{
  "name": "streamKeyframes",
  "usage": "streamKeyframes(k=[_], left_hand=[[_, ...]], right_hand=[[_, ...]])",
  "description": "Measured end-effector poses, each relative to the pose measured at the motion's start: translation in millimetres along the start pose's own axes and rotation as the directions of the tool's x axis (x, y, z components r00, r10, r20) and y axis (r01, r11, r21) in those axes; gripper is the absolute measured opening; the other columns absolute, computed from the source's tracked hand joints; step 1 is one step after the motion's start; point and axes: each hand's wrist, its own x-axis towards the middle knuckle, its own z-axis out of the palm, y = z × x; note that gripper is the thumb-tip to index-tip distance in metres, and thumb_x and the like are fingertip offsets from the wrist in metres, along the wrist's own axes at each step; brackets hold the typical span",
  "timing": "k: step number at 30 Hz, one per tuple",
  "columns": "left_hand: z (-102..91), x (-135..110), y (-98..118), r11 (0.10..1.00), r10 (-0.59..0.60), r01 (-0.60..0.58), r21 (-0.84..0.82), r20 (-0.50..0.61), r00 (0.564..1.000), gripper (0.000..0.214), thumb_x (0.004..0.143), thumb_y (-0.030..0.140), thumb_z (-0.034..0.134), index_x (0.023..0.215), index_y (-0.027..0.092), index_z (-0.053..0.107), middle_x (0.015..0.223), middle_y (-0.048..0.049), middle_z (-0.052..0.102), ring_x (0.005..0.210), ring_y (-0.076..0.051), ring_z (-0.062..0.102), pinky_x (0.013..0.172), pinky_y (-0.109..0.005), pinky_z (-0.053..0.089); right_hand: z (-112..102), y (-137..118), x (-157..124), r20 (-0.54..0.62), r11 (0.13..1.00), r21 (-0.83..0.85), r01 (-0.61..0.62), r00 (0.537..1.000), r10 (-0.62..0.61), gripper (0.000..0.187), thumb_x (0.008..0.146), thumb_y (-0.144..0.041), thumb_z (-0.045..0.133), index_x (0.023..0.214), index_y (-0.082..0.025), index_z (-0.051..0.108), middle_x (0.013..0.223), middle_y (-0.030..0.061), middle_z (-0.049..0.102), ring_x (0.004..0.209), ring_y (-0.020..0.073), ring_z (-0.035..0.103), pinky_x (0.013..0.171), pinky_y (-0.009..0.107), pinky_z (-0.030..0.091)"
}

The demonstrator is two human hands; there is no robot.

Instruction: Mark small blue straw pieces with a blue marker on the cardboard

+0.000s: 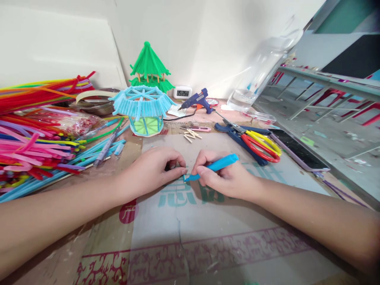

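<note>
In the middle of the work surface, my right hand (219, 174) is closed around a blue marker (221, 162), its tip pointing down and left. That tip touches a short thin stick (184, 179), partly blue. My left hand (162, 168) pinches the stick between thumb and fingertips, which hide its far end. Just beyond my hands lie several short pale wooden sticks (192, 135). Behind them stands a light-blue pipe-cleaner pavilion model (144, 105) with a pale green base, and a green pipe-cleaner roof (150, 63) rises at its back.
Bundles of coloured pipe cleaners (32, 146) crowd the left side. A glue gun (197, 101), a small digital clock (182, 92), a pink craft knife (198, 129) and a clear jug (249, 87) stand or lie behind. Scissors (261, 148) and a phone (299, 148) lie at right.
</note>
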Motion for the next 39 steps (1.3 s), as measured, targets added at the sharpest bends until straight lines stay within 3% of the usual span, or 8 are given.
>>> streamKeyframes(k=[39], left_hand=[[1.3, 0.9, -0.6, 1.000, 0.022, -0.022, 0.022, 0.001, 1.000, 0.019, 0.091, 0.036, 0.061, 0.085, 0.020, 0.069, 0.070, 0.0033, 0.060, 0.063, -0.012, 0.051, 0.056, -0.025, 0.032]], right_hand=[[-0.2, -1.2, 0.7, -0.012, 0.995, -0.091, 0.049, 0.999, -0.050, 0.015, 0.090, -0.019, 0.052, 0.076, -0.016, 0.055, 0.057, -0.0038, 0.053, 0.049, 0.0075, 0.044, 0.047, 0.021, 0.033]])
